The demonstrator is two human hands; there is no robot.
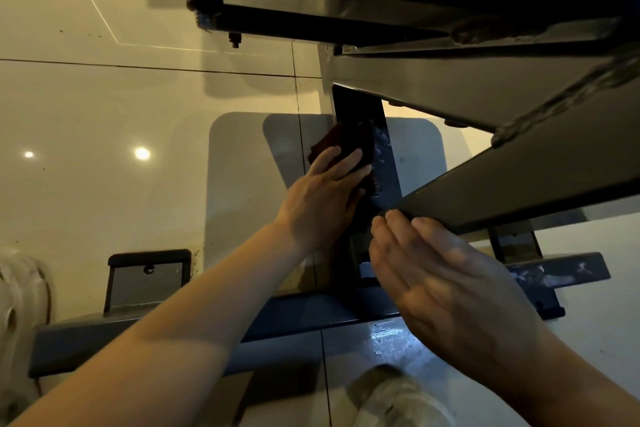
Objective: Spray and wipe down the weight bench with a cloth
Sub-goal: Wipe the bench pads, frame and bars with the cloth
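above: slanted frame bars block | below: base crossbar | left: open tiled floor

— What's on the ground there?
— Glossy cream floor tiles with dark grout lines (two ceiling lights mirrored in them).
— Anything else?
— A pale shoe at the bottom edge, whitish fabric at left.
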